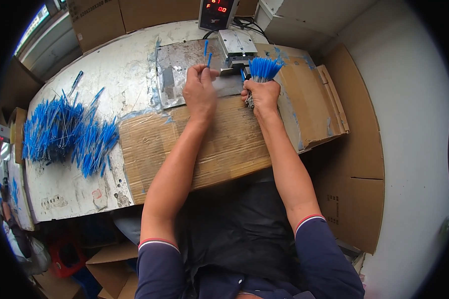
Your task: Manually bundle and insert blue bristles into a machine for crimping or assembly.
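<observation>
My right hand [263, 95] is closed round a bundle of thin wire brushes [264, 69]. Their blue bristled heads point up and away, and the wire ends stick out below the fist. My left hand [199, 92] is slightly blurred, its fingers pinched on about two loose blue brushes [209, 60] just above a worn metal plate [172, 74]. Between and beyond my hands stands a small metal machine block [237, 44], close to the right hand's bundle. A big loose pile of the same blue brushes [55, 127] lies at the table's left.
Flattened cardboard [224, 144] covers the table's near edge. Behind the block stands a black box with a red digital display [217, 12] and cables. A cardboard box [309, 94] sits to the right, before a pale wall [409, 124]. A red stool [66, 256] stands low at left.
</observation>
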The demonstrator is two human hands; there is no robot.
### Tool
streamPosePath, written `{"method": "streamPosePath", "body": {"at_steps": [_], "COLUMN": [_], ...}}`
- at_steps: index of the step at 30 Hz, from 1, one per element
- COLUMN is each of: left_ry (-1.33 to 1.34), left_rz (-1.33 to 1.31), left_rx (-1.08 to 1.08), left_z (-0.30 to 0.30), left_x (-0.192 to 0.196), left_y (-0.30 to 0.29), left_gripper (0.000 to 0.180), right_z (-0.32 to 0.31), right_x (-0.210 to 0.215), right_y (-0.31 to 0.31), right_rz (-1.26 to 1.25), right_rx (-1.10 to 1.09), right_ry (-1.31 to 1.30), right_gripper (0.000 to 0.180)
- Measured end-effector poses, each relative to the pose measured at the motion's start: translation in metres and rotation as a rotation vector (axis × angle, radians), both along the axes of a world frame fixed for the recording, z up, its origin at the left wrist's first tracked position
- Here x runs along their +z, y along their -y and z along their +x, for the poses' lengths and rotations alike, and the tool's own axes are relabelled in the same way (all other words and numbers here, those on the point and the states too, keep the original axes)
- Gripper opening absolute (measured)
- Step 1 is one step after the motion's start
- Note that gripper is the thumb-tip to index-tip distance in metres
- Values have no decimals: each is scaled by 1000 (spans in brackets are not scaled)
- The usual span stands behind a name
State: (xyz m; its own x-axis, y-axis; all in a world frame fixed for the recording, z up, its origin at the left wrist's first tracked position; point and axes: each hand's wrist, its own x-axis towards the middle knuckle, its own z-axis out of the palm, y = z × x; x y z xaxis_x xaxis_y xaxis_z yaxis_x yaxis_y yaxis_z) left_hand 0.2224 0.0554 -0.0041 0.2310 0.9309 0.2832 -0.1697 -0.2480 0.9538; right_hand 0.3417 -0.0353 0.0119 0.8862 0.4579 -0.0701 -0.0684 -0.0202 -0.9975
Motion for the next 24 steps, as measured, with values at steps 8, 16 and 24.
{"method": "streamPosePath", "body": {"at_steps": [8,16,24], "left_ry": [-415,-515,-521], "left_rz": [329,523,601], "left_rx": [203,94,21], "left_z": [1,4,7], "left_x": [-5,-13,-14], "left_y": [1,-2,-7], "left_gripper": [14,10,8], "right_z": [-2,4,14], "right_x": [6,4,1], "right_y": [2,24,35], "right_rz": [74,198,231], "right_rx": [17,138,227], "right_ry": [-134,-275,-349], "right_gripper": [7,10,14]}}
